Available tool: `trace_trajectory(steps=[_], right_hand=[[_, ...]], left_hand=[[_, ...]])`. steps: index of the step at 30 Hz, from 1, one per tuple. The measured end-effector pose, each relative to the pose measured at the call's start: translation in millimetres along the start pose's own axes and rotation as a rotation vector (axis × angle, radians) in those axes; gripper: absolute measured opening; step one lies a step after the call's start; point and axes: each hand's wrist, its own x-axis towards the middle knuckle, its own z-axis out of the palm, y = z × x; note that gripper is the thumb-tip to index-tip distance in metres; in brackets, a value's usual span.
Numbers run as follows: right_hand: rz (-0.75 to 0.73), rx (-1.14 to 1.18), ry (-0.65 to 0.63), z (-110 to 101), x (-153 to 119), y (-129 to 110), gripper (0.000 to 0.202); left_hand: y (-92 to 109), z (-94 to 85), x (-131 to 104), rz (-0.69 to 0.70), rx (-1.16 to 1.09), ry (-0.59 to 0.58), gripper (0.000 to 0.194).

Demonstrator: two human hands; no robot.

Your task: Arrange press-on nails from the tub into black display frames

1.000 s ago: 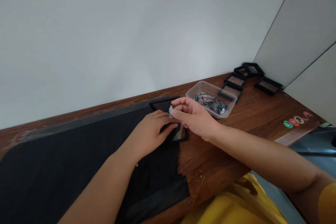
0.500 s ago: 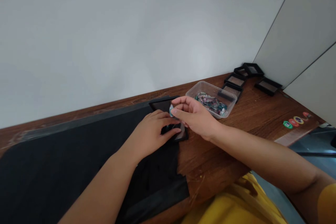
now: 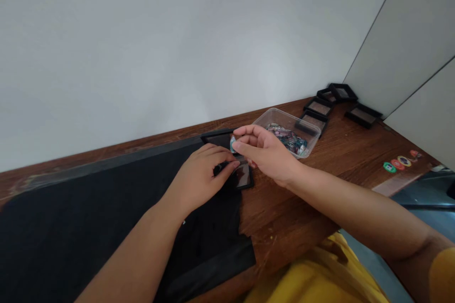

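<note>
My right hand [image 3: 265, 151] pinches a small light-blue piece [image 3: 232, 144] with a pale, glossy look between thumb and fingertips. Beside it, my left hand [image 3: 202, 170] is closed, thumb and fingertips brought together over a black-framed case [image 3: 244, 180]. Whatever lies between the left fingertips is too small to make out. The case has clear panels and sits at the right edge of a black mat [image 3: 88, 208]. Its rear frame shows behind the hands, while much of the middle is hidden by the fingers.
Just right of my right hand stands a clear plastic tub [image 3: 308, 138] holding many small blue, pink and dark pieces. Several black frames [image 3: 316, 120] lie in the far right corner by the wall. Round stickers [image 3: 389, 167] mark the wooden table [image 3: 284, 218] near its right edge.
My left thumb has moved up and closed against the fingers, uncovering more of the case's near panel. My right hand has barely moved and keeps the light-blue piece.
</note>
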Motion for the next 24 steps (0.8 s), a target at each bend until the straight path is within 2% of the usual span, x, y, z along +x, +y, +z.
trace_trajectory(steps=[6, 15, 24], right_hand=[[0.011, -0.014, -0.005, 1.7, -2.6, -1.5, 0.022], [-0.021, -0.027, -0.021, -1.2, 1.2, 0.8, 0.027], [-0.015, -0.038, -0.052, -0.6, -2.1, -0.9, 0.029]], left_hand=[[-2.0, -3.2, -0.9, -0.036, -0.016, -0.039, 0.032], [-4.0, -6.4, -2.7, -0.046, 0.012, -0.084, 0.029], [-2.9, -6.6, -3.2, -0.098, 0.140, -0.095, 0.023]])
